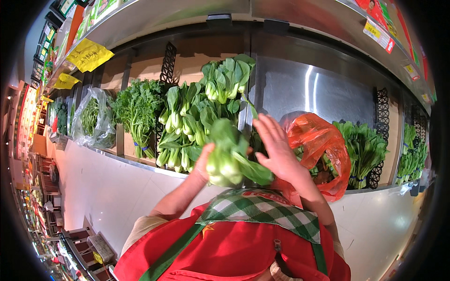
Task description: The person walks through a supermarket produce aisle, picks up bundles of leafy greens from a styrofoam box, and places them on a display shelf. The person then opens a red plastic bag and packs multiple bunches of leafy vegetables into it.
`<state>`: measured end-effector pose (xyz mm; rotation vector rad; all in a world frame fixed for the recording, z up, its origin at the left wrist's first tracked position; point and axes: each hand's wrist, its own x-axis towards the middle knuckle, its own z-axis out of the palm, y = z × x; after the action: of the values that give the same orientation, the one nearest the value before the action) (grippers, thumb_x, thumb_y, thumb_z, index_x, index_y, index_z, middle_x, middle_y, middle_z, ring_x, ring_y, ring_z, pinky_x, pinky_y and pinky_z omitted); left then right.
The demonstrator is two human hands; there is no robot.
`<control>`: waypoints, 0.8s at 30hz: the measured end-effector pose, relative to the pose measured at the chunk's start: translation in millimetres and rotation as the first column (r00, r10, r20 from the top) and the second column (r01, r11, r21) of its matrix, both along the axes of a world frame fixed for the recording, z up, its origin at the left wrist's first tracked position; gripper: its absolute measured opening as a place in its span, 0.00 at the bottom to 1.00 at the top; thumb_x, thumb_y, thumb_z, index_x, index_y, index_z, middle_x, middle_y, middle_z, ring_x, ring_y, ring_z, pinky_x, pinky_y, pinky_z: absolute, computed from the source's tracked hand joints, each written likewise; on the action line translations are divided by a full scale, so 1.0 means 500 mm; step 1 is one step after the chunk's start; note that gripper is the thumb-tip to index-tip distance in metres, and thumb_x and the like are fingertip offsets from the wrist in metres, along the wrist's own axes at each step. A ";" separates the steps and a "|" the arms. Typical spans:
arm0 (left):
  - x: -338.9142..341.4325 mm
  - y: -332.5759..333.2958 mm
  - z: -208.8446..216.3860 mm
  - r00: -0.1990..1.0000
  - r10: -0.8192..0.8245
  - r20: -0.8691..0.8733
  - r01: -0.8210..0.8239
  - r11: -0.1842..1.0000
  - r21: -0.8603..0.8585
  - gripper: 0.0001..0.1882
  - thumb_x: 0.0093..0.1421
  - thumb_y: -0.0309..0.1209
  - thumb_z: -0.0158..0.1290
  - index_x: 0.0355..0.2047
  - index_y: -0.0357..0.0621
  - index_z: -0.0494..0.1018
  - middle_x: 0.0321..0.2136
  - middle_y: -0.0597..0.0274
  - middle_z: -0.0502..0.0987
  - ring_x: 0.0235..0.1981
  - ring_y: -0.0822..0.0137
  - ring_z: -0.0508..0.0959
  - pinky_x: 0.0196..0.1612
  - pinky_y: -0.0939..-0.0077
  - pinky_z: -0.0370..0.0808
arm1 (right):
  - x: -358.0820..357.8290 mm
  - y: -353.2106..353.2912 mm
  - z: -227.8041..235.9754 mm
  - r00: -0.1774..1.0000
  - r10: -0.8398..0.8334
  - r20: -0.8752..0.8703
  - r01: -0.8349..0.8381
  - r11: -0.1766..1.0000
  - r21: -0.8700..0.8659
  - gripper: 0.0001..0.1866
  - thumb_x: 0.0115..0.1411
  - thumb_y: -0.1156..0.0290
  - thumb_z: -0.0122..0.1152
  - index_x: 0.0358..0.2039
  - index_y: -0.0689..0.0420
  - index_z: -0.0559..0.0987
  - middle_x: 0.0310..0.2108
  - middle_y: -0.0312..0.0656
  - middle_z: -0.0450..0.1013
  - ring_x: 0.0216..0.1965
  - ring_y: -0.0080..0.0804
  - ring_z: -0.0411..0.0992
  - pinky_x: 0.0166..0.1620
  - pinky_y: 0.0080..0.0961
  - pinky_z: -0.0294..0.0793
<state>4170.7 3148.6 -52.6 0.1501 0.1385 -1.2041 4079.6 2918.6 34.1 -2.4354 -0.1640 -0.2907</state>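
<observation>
The blurred bok choy bunch [225, 164], plump pale-green stems near, darker leaves far, one leaf splaying right, is held by the left hand [204, 161] before the bok choy pile [174, 122]; to its right, the right hand [277, 146] has fingers outstretched.

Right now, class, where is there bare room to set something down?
The shiny metal display surface is bare, bordered by the bok choy pile on the left, orange bag in front and black lattice divider on the right. It's crowded further left, where the pile sits beside feathery greens.
</observation>
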 end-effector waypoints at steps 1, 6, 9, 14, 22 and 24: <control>0.044 0.023 0.022 0.998 0.015 0.053 -0.012 0.998 -0.064 0.32 0.52 0.45 0.59 0.54 0.43 0.67 0.44 0.49 0.75 0.42 0.52 0.77 0.47 0.55 0.76 | -0.012 -0.013 -0.004 0.998 -0.067 0.011 0.067 0.996 0.059 0.40 0.45 0.78 0.64 0.60 0.57 0.60 0.62 0.49 0.54 0.64 0.49 0.52 0.65 0.39 0.53; 0.392 0.104 0.167 0.563 -0.107 0.820 -0.509 0.736 0.446 0.34 0.52 0.48 0.59 0.52 0.38 0.66 0.40 0.50 0.76 0.34 0.59 0.79 0.32 0.65 0.81 | -0.132 -0.073 -0.072 0.918 -0.318 -0.238 0.392 0.819 0.419 0.27 0.54 0.77 0.57 0.56 0.59 0.66 0.53 0.49 0.67 0.55 0.41 0.66 0.55 0.31 0.66; 0.594 0.078 0.159 0.569 -0.297 0.767 -0.491 0.625 0.607 0.27 0.51 0.47 0.60 0.42 0.38 0.74 0.34 0.54 0.79 0.27 0.62 0.80 0.32 0.67 0.79 | -0.213 -0.076 -0.135 0.845 -0.371 -0.385 0.515 0.758 0.401 0.22 0.54 0.79 0.55 0.51 0.60 0.71 0.45 0.48 0.73 0.46 0.38 0.73 0.47 0.30 0.72; 0.734 -0.052 -0.090 0.108 -0.979 0.173 -0.839 0.003 0.543 0.41 0.45 0.58 0.61 0.49 0.35 0.72 0.44 0.50 0.76 0.47 0.57 0.75 0.50 0.60 0.69 | -0.310 -0.064 -0.220 0.661 -0.570 -0.488 0.717 0.672 0.184 0.17 0.54 0.74 0.55 0.46 0.60 0.75 0.41 0.53 0.73 0.42 0.47 0.73 0.45 0.36 0.73; 0.583 -0.091 0.008 0.022 -0.978 0.209 -0.988 -0.053 -0.145 0.39 0.45 0.51 0.63 0.54 0.47 0.64 0.52 0.44 0.68 0.54 0.49 0.68 0.55 0.56 0.63 | -0.333 -0.263 -0.334 0.694 -0.577 -0.430 0.543 0.027 0.840 0.09 0.57 0.74 0.55 0.40 0.57 0.71 0.26 0.39 0.72 0.26 0.27 0.72 0.27 0.21 0.72; 0.454 -0.151 0.069 -0.498 -0.647 0.577 -0.857 0.469 -0.214 0.18 0.57 0.33 0.54 0.48 0.44 0.72 0.44 0.55 0.74 0.44 0.61 0.74 0.47 0.67 0.70 | -0.325 -0.319 -0.324 0.636 -0.719 -0.281 0.613 0.249 0.749 0.11 0.56 0.73 0.57 0.40 0.57 0.71 0.24 0.38 0.70 0.23 0.28 0.71 0.25 0.23 0.71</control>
<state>4397.5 3073.0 -18.3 2.1894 -1.0238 0.4386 3917.0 2759.2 -128.0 -1.3915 0.8583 -0.7169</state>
